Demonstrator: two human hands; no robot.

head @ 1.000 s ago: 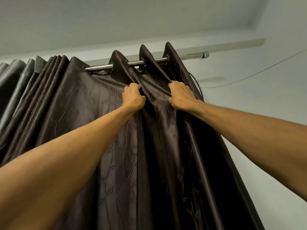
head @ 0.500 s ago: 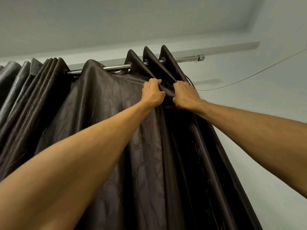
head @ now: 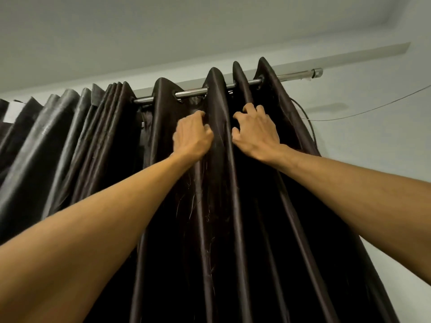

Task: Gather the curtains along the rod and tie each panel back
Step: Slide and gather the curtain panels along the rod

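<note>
The dark curtain (head: 217, 206) hangs from the rod (head: 191, 92) on its eyelets, its top bunched into standing pleats toward the rod's right end, and you've got both hands up on it just under the rod. Your left hand (head: 192, 136) has its fingers (head: 200, 114) curled into the valley left of the middle pleat, gripping cloth. Your right hand (head: 256, 131) is clawed, fingers (head: 250, 108) bent and dug into the fold on the other side, thumb splayed, hooked on the fabric rather than flat against it. That pleat sits between your two hands, and I'd say you're holding this high so the eyelets slide instead of the cloth just stretching. Now, room to move: short bits of bare rod show between the pleats, and a longer bare stretch runs right to the end cap (head: 316, 72), so there's travel that way. On the left the grey curtain (head: 46, 141) is packed tight just beside, with little slack there. Mind the thin wire (head: 373, 107) looping off the wall (head: 373, 148) by the curtain's right edge. Gathering is the step in hand; tying back looks not yet started.
</note>
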